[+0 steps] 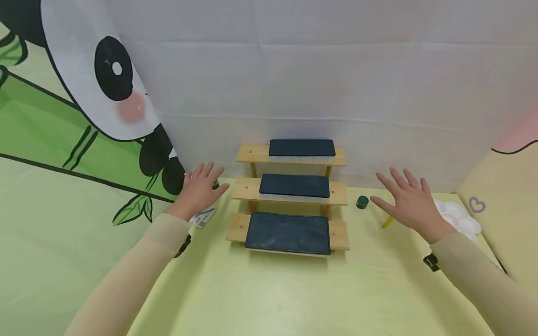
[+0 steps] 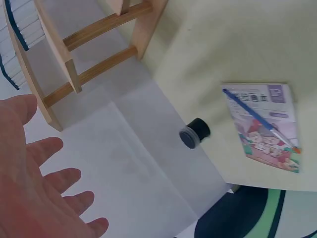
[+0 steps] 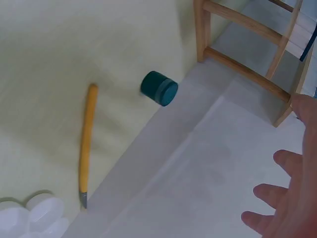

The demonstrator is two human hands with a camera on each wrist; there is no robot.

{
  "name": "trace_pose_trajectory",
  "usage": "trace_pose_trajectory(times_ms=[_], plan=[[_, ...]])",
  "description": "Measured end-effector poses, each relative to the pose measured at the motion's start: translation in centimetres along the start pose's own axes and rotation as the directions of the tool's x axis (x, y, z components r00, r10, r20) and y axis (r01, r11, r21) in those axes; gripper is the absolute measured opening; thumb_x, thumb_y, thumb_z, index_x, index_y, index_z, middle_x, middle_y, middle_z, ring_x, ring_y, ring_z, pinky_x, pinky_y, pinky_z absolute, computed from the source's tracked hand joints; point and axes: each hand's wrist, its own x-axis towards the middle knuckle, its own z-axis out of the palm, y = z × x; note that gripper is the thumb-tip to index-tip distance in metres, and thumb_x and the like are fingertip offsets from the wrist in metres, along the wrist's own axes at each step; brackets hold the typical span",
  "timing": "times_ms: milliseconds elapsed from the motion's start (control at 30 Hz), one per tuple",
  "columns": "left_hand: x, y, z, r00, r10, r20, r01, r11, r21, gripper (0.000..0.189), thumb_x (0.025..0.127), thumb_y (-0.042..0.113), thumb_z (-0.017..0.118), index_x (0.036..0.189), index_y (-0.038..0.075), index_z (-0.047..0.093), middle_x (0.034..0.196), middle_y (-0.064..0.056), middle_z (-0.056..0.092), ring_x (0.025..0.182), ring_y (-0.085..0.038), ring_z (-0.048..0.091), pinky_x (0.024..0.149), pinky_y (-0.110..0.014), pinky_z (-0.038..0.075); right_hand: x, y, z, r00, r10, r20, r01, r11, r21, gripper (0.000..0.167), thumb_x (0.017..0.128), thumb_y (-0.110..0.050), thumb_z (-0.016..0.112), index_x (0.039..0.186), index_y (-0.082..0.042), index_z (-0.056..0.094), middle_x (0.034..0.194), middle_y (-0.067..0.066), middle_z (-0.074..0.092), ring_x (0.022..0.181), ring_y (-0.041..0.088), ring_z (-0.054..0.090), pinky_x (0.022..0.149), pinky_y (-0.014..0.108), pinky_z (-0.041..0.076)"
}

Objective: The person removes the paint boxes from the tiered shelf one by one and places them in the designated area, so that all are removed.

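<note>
My left hand (image 1: 197, 191) hovers left of a three-tier wooden stand (image 1: 239, 227), fingers spread and holding nothing. On the other side, my right hand (image 1: 414, 207) is likewise spread and in the air. Each tier bears a flat rectangular piece with a dark blue top and pale sides: one on the top tier (image 1: 301, 148), one on the middle tier (image 1: 294, 185), and a larger-looking one on the bottom tier (image 1: 287, 233). A dark-lidded small jar (image 2: 194, 133) lies nearest the left hand; a teal-green small jar (image 1: 362, 202) is near the right.
In the left wrist view, a blue-handled brush (image 2: 250, 110) lies across a printed booklet or card (image 2: 262, 151). To the right are a yellow-handled tool (image 3: 86, 139) and a white palette with round wells (image 1: 460, 219). A white cloth backdrop (image 1: 294, 84) rises behind the stand.
</note>
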Motion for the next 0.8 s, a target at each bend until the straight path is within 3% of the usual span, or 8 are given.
trace_pose_trajectory(times_ms=[267, 467, 633, 800], plan=[[3.9, 2.5, -0.2, 0.998, 0.046, -0.044, -0.048, 0.998, -0.033, 0.064, 0.11, 0.042, 0.054, 0.162, 0.01, 0.038, 0.167, -0.021, 0.029, 0.153, -0.042, 0.026, 0.119, -0.067, 0.017, 6.7, -3.1, -0.5, 0.993, -0.113, -0.033, 0.115, 0.99, 0.076, 0.078, 0.103, -0.05, 0.064, 0.164, -0.01, 0.035, 0.164, 0.025, 0.032, 0.149, 0.049, 0.028, 0.118, 0.066, 0.022], [6.6, 3.7, -0.1, 0.996, 0.065, -0.054, -0.072, 0.988, -0.134, 0.065, 0.11, 0.036, 0.055, 0.163, 0.007, 0.033, 0.166, -0.019, 0.033, 0.151, -0.04, 0.032, 0.119, -0.062, 0.025, 11.3, -5.0, -0.9, 0.983, -0.168, -0.081, 0.179, 0.969, 0.168, 0.078, 0.1, -0.046, 0.07, 0.161, -0.006, 0.04, 0.16, 0.022, 0.041, 0.146, 0.044, 0.036, 0.119, 0.06, 0.027], [8.5, 3.8, 0.2, 0.999, 0.038, -0.028, -0.045, 0.961, -0.273, 0.066, 0.11, 0.038, 0.054, 0.164, 0.008, 0.031, 0.167, -0.017, 0.031, 0.153, -0.038, 0.029, 0.122, -0.055, 0.025, 14.3, -6.1, -1.0, 0.987, -0.161, -0.017, 0.16, 0.95, 0.268, 0.086, 0.098, -0.054, 0.069, 0.162, -0.006, 0.036, 0.162, 0.02, 0.038, 0.147, 0.041, 0.036, 0.118, 0.057, 0.03], [9.9, 3.6, 0.7, 1.0, 0.016, -0.023, -0.023, 0.93, -0.368, 0.066, 0.111, 0.039, 0.051, 0.164, 0.007, 0.031, 0.168, -0.018, 0.029, 0.154, -0.037, 0.026, 0.123, -0.053, 0.022, 16.4, -6.5, -0.6, 0.991, -0.129, 0.037, 0.106, 0.919, 0.379, 0.092, 0.095, -0.054, 0.073, 0.163, -0.006, 0.034, 0.158, 0.019, 0.04, 0.128, 0.037, 0.052, 0.107, 0.055, 0.044]])
